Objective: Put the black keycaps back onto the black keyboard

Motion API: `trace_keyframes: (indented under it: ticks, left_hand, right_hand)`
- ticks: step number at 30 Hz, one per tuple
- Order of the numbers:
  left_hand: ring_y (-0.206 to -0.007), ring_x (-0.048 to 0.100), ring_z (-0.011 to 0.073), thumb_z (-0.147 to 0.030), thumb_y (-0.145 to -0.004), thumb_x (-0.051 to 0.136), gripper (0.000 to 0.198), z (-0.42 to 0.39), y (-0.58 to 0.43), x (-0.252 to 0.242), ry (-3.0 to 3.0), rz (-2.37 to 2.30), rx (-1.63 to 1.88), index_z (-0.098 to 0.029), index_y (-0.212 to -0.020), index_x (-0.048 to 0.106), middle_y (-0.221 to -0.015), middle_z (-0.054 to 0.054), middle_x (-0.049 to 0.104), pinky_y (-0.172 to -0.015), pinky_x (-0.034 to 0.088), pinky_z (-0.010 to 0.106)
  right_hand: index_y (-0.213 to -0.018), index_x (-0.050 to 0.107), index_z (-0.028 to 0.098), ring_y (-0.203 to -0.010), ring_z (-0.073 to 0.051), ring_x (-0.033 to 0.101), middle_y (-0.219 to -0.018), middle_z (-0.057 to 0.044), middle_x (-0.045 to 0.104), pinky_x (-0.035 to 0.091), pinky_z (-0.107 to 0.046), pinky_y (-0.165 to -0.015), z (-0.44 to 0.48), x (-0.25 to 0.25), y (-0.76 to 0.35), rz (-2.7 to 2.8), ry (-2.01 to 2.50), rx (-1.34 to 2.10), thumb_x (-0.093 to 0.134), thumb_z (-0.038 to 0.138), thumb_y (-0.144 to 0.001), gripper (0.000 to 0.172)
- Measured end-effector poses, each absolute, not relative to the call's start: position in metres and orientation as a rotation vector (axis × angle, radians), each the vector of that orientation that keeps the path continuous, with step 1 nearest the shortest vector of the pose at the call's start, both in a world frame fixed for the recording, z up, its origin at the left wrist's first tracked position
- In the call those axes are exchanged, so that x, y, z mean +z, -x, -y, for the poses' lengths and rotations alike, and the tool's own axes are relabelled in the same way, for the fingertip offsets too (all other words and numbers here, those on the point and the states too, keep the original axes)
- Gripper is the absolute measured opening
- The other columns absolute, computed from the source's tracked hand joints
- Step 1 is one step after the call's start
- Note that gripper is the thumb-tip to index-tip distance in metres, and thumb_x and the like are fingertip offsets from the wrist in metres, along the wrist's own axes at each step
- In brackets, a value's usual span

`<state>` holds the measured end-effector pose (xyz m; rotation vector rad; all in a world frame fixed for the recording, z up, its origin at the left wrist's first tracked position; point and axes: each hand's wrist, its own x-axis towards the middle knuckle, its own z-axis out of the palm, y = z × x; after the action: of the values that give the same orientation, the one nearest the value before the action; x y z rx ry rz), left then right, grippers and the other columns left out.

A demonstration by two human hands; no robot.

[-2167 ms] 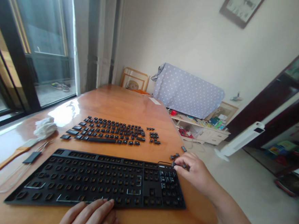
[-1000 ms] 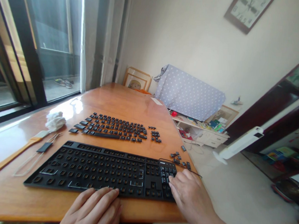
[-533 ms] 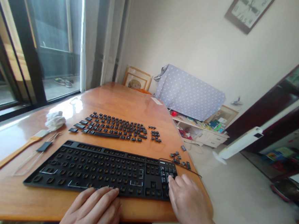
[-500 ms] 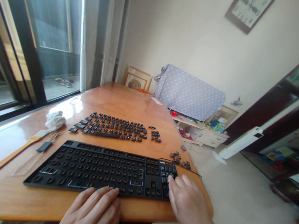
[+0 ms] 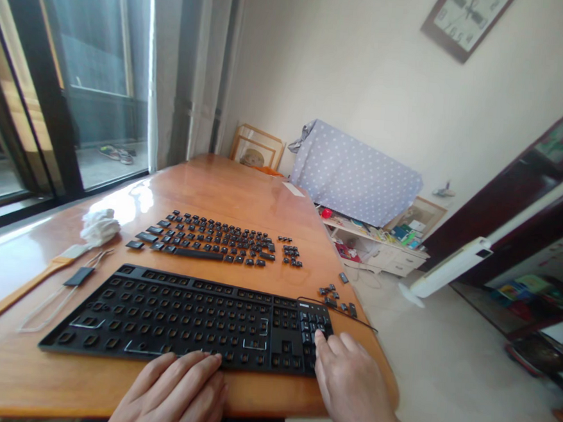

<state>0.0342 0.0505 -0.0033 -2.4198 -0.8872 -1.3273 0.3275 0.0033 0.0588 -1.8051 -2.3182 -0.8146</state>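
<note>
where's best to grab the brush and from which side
Probably the brush's handle, mid-length, from the left: it is long, slim and uncovered, while the wire tool lies to its right and the bristles end by the cloth.

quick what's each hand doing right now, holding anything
Left hand: resting on the keyboard at its near edge; grip hidden
Right hand: curled at the number pad; whether it grips anything cannot be told

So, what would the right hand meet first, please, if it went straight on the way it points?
The right hand would likely meet the number pad keys first; whether it touches them is unclear.
</note>
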Motion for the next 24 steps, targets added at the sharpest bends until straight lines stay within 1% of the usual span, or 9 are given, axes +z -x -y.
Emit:
trace_keyframes:
  ticks: [5,7,10,13,16,19,24]
  left_hand:
    - [-0.104,0.062,0.0180,-0.031,-0.100,0.050,0.027,-0.052,-0.036,-0.007,2.402,0.882,-1.349,-0.027,-0.092,0.075,-0.107,0.000,0.076,-0.111,0.031,0.037]
    - [-0.104,0.062,0.0182,-0.031,-0.100,0.050,0.027,-0.051,-0.037,-0.007,2.389,0.875,-1.356,-0.026,-0.091,0.075,-0.106,0.000,0.076,-0.110,0.031,0.037]
    - [-0.103,0.061,0.0182,-0.031,-0.100,0.050,0.027,-0.050,-0.037,-0.005,2.385,0.880,-1.351,-0.027,-0.091,0.075,-0.105,0.000,0.076,-0.111,0.031,0.037]
    - [-0.103,0.062,0.0180,-0.031,-0.099,0.052,0.025,-0.050,-0.037,-0.003,2.390,0.882,-1.357,-0.027,-0.091,0.075,-0.107,-0.001,0.076,-0.112,0.031,0.037]
    - [-0.105,0.062,0.0185,-0.029,-0.099,0.052,0.024,-0.051,-0.037,-0.004,2.401,0.869,-1.359,-0.026,-0.092,0.075,-0.108,0.001,0.076,-0.112,0.031,0.037]
    - [-0.105,0.062,0.0186,-0.029,-0.098,0.054,0.023,-0.052,-0.037,-0.006,2.403,0.869,-1.382,-0.025,-0.091,0.075,-0.108,0.001,0.076,-0.111,0.031,0.038]
    - [-0.104,0.062,0.0186,-0.029,-0.099,0.053,0.023,-0.052,-0.037,-0.005,2.414,0.886,-1.366,-0.026,-0.092,0.075,-0.108,0.000,0.075,-0.109,0.033,0.038]
  right_hand:
    - [-0.102,0.075,0.015,-0.078,-0.022,0.057,-0.080,-0.006,0.066,0.041,-0.035,-0.068,-0.008,0.062,-0.329,2.228,1.875,-0.637,0.057,0.019,-0.097,0.019]
    - [-0.101,0.075,0.016,-0.079,-0.022,0.058,-0.083,-0.006,0.067,0.041,-0.035,-0.069,-0.009,0.061,-0.329,2.211,1.875,-0.608,0.056,0.020,-0.099,0.020]
    - [-0.106,0.074,0.015,-0.079,-0.022,0.059,-0.084,-0.007,0.067,0.041,-0.036,-0.070,-0.005,0.058,-0.329,2.214,1.872,-0.652,0.053,0.020,-0.100,0.022]
    - [-0.115,0.073,0.011,-0.075,-0.022,0.060,-0.080,-0.007,0.067,0.041,-0.036,-0.067,0.001,0.055,-0.327,2.238,1.893,-0.765,0.052,0.017,-0.098,0.028]
    - [-0.122,0.070,0.009,-0.071,-0.022,0.061,-0.077,-0.006,0.067,0.042,-0.036,-0.064,0.006,0.052,-0.323,2.263,1.950,-0.814,0.051,0.009,-0.091,0.037]
    - [-0.122,0.071,0.009,-0.071,-0.022,0.062,-0.077,-0.007,0.067,0.045,-0.036,-0.063,0.007,0.049,-0.319,2.266,2.008,-0.807,0.052,0.006,-0.086,0.041]
    - [-0.122,0.072,0.011,-0.071,-0.022,0.065,-0.078,-0.007,0.070,0.048,-0.035,-0.063,0.007,0.049,-0.319,2.243,2.059,-0.746,0.050,0.007,-0.087,0.042]
